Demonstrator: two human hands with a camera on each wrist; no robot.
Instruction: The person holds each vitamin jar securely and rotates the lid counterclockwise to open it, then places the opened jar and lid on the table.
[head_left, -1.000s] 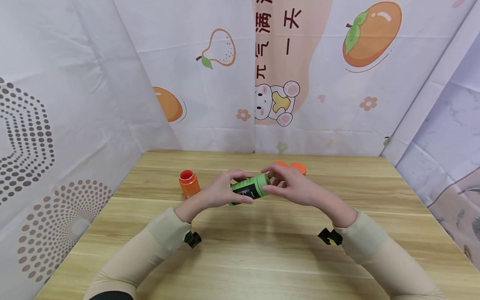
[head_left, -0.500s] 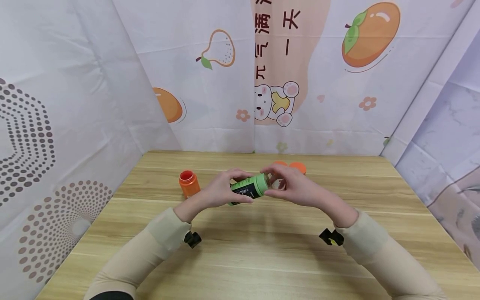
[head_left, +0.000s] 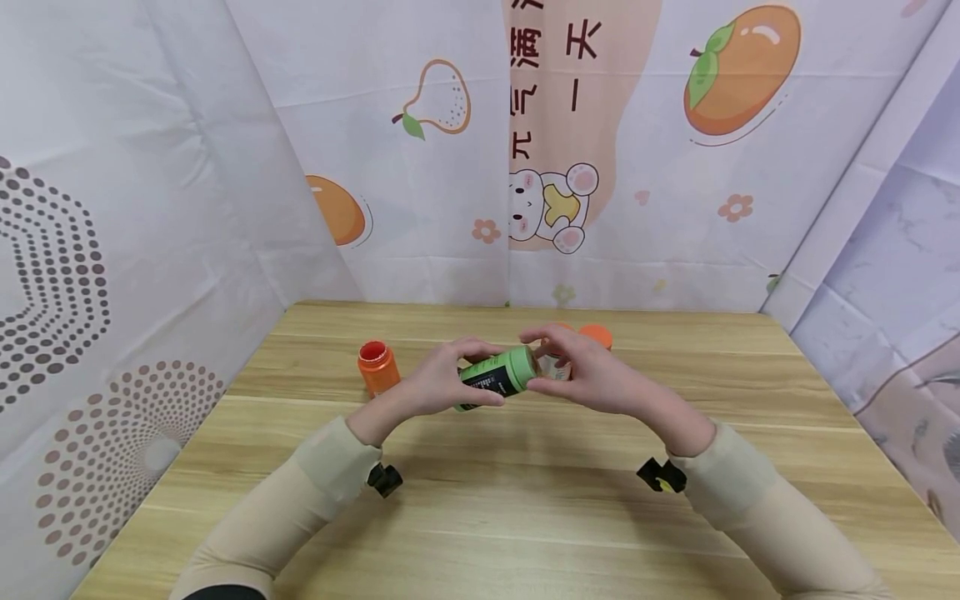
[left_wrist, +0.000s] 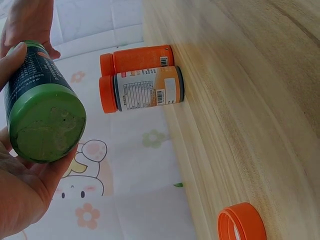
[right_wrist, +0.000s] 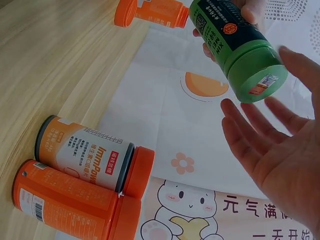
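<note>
A green bottle (head_left: 495, 377) with a dark label is held tilted above the table, its green cap (right_wrist: 257, 75) toward the right. My left hand (head_left: 441, 379) grips the bottle around its body, and its green base (left_wrist: 48, 124) faces the left wrist camera. At the cap end is my right hand (head_left: 588, 367), thumb and fingers spread around the cap. In the right wrist view the thumb tip is at the cap's edge while the other fingers stand a little apart below it.
An open orange bottle (head_left: 378, 367) stands at the left, with an orange cap (left_wrist: 242, 222) lying hollow side up on the table. Behind my right hand stand a white-and-orange bottle (right_wrist: 85, 152) and an orange bottle (right_wrist: 70, 200), both capped. Printed cloth (head_left: 420, 208) hangs behind the table.
My right hand's fingers have loosened and spread slightly away from the green cap. The left hand and the bottle stay nearly in place.
</note>
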